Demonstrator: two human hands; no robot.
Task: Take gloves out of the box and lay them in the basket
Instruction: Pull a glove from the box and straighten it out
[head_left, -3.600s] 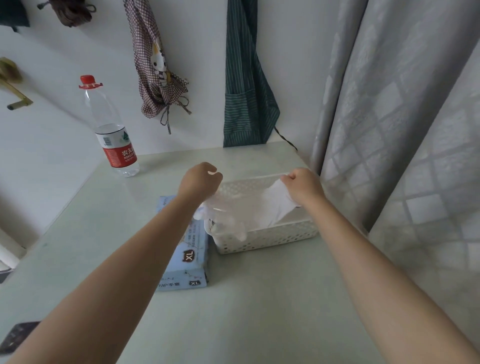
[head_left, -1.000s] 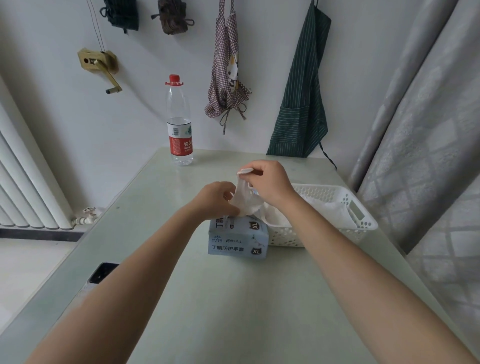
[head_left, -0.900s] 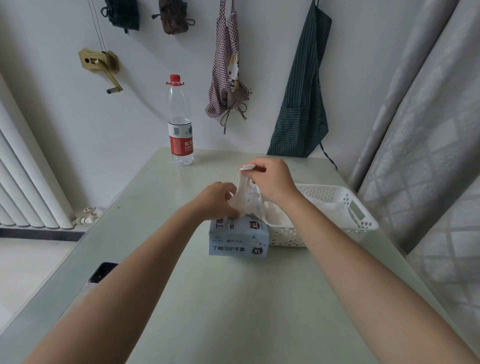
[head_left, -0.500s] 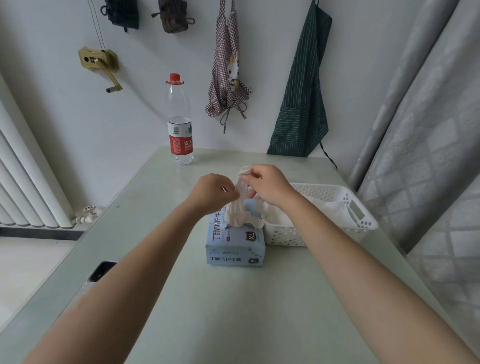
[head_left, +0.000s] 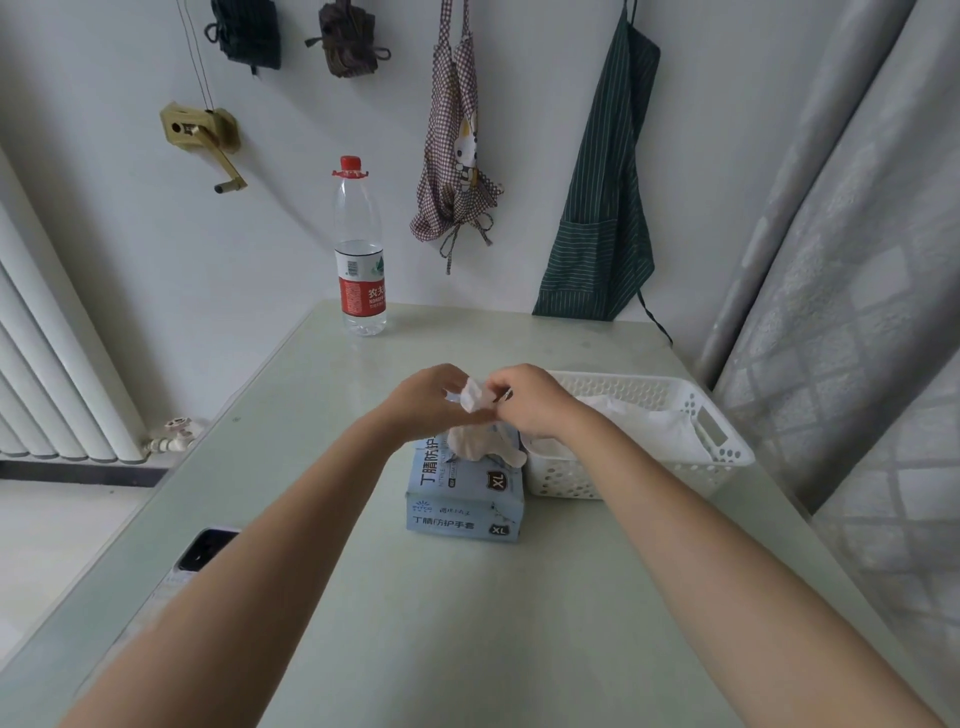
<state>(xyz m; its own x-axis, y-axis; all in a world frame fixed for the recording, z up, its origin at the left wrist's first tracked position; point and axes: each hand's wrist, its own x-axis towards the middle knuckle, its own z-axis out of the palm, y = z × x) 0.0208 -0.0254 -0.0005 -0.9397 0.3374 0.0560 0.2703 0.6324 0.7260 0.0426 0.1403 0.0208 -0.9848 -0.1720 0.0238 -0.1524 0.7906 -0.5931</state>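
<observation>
White and thin, a fresh glove (head_left: 480, 426) now hangs clear above the box (head_left: 464, 496); half a second ago its lower end was still at the slot. Left hand (head_left: 426, 397) and right hand (head_left: 524, 400) both pinch its cuff, held just left of the basket (head_left: 727, 457), where earlier gloves already lie. Judging by this, the pull is done and the move rightward to lay it comes next.

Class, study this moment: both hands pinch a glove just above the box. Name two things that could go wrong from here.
1. The glove that both the left hand and right hand pinch hangs over the box opening; a pull may drag extra gloves out.
2. The box sits unheld against the basket; a tug could lift or shift it.
</observation>
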